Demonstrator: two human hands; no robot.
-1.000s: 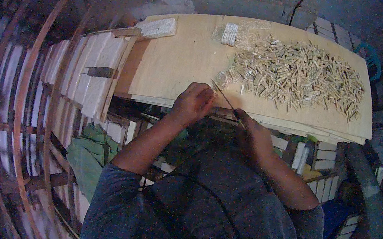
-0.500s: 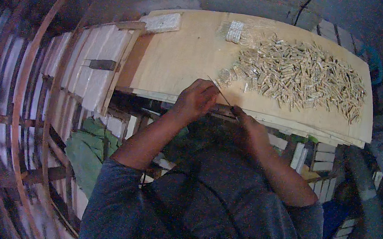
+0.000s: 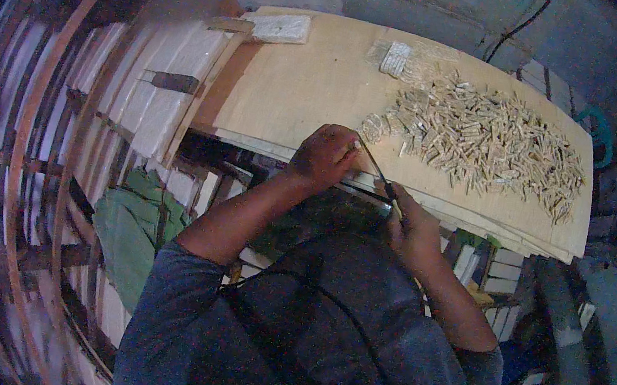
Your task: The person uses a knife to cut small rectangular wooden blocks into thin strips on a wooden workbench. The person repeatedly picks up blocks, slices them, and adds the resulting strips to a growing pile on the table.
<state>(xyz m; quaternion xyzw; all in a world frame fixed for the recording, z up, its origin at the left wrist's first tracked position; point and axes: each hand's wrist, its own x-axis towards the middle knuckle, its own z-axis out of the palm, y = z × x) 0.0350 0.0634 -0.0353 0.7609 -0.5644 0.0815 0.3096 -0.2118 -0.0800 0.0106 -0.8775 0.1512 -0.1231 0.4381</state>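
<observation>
My left hand (image 3: 326, 160) is closed above the near edge of the board. A small pale tip shows at its fingers, but I cannot make out what they pinch. In my right hand (image 3: 414, 234), slightly nearer to me, is a slim tool (image 3: 378, 173) with a long thin blade and a dark-and-yellowish handle. Its blade slants up and left, the tip beside my left fingers. Beyond my hands, many short tan stick-like pieces (image 3: 487, 134) lie heaped over the right part of the pale wooden board (image 3: 292, 81).
A white bundle (image 3: 396, 59) and clear plastic lie at the heap's far left. A white block (image 3: 281, 28) sits at the board's far left corner. Wrapped white slabs (image 3: 155, 114) and curved wooden strips (image 3: 46, 80) stand left. Green cloth (image 3: 134, 228) hangs below them.
My right hand has drawn back toward me and slightly right with the tool, whose handle now shows more. My left hand stays nearly in place. The whole view has shifted and tilted slightly.
</observation>
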